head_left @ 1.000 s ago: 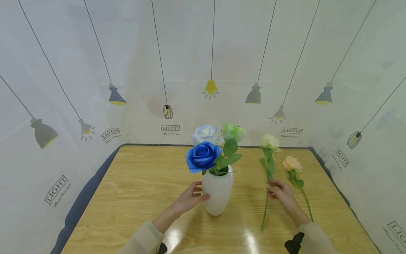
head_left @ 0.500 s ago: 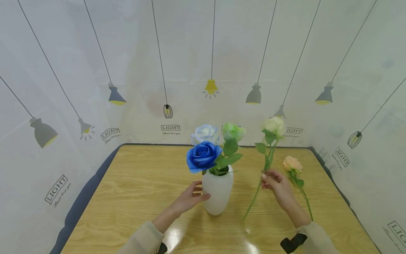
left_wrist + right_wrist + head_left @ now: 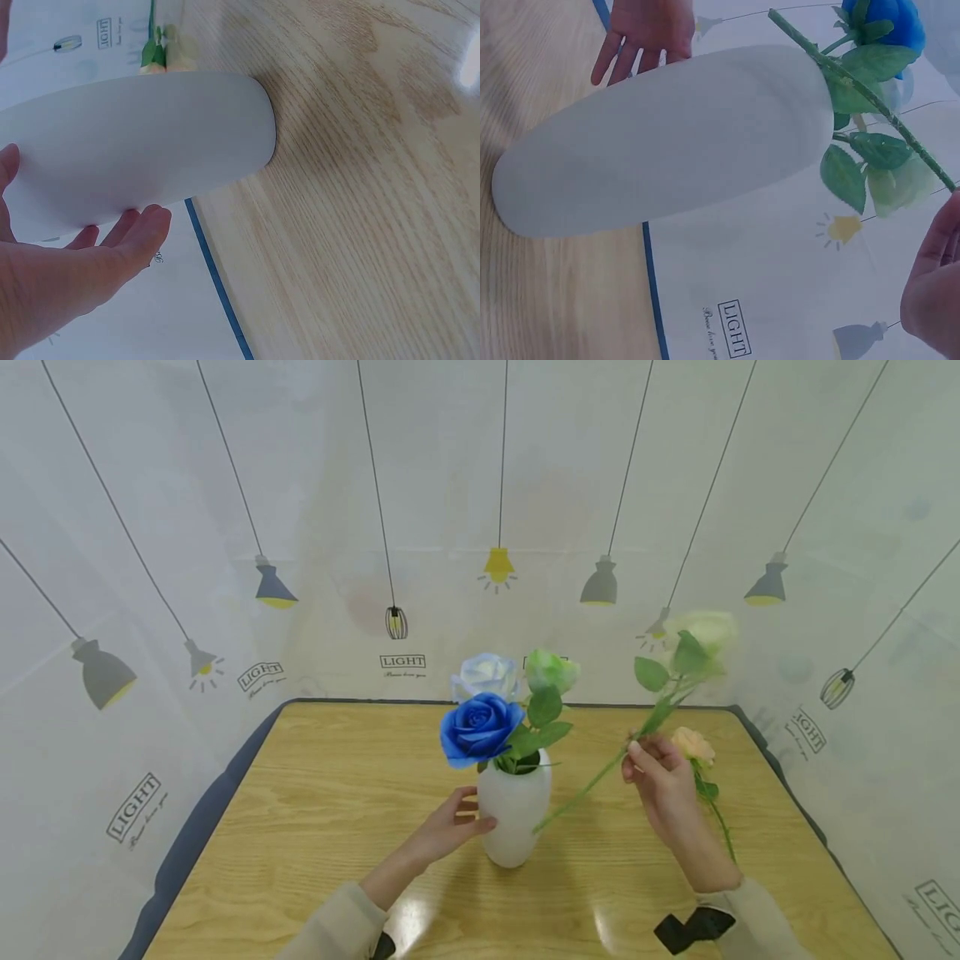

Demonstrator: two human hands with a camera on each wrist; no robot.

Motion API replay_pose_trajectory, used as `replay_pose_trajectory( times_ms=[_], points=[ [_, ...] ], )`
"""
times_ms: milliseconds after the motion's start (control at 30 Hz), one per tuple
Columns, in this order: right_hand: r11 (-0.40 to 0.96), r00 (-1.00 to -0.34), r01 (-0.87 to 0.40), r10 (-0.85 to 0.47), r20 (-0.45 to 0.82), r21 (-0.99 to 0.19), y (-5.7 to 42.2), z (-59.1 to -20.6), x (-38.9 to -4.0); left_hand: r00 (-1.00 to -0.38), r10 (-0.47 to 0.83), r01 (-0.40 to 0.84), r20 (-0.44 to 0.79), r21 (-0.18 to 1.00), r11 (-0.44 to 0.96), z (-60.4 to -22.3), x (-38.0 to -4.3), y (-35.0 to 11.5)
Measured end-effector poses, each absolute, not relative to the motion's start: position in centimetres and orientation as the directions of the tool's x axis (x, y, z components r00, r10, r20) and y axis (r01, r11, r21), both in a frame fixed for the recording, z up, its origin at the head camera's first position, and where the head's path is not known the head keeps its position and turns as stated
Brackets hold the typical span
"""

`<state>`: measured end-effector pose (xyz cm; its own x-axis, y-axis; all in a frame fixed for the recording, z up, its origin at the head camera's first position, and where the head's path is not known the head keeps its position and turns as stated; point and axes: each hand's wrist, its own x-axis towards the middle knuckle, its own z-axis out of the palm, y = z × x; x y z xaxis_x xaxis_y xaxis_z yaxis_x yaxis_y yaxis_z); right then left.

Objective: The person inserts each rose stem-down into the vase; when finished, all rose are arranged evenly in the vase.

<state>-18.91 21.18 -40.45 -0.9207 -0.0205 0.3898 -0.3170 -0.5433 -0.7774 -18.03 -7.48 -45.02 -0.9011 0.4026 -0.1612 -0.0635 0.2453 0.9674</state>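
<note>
A white vase [image 3: 513, 814] stands upright on the wooden table, holding a blue rose [image 3: 480, 728], a pale blue rose [image 3: 487, 673] and a green-tinged flower [image 3: 552, 672]. My left hand [image 3: 441, 835] steadies the vase from its left side, thumb on the front and fingers around the side; the left wrist view shows the fingertips [image 3: 156, 221] against its wall. To the right of the vase, my right hand [image 3: 663, 789] pinches the stem of a cream flower [image 3: 705, 643]. Its bloom tilts up to the right and is blurred. In the right wrist view the bare stem [image 3: 855, 86] crosses before the vase's mouth.
On the table at the right lies a peach flower [image 3: 694, 747] with a green stem, partly behind my right hand. Beyond the tabletop [image 3: 322, 777] and its dark-edged border rises a pale backdrop [image 3: 442, 485] printed with hanging lamps.
My right hand has lifted the cream flower off the table. The bloom has swung up and right, the stem's lower end leftward to the vase. The left hand and vase keep still.
</note>
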Motion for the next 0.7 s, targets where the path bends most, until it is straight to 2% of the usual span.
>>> replay_pose_trajectory(
  times_ms=[267,367,467,567,700],
  points=[
    [-0.621,-0.869,-0.427,0.079,0.489,-0.658,20.3,-37.7,-19.4,-0.901,0.4,-0.064,-0.166,0.965,0.256,-48.1,-19.5,-7.6],
    [-0.615,-0.857,-0.468,0.143,0.495,-0.634,20.0,-36.8,-19.6,-0.901,0.402,-0.063,-0.166,0.965,0.256,-47.7,-19.3,-7.6],
    [-0.564,-0.83,-0.534,0.21,0.517,-0.63,19.8,-36.1,-19.8,-0.9,0.405,-0.062,-0.162,0.967,0.249,-46.4,-18.7,-7.6],
    [-0.462,-0.776,-0.621,0.248,0.58,-0.633,19.7,-35.6,-20.1,-0.898,0.411,-0.055,-0.156,0.968,0.245,-45.2,-18.1,-7.5],
    [-0.312,-0.697,-0.715,0.237,0.677,-0.626,19.3,-35.5,-20.4,-0.896,0.415,-0.06,-0.157,0.97,0.237,-45.0,-18.0,-7.6]
  ],
)
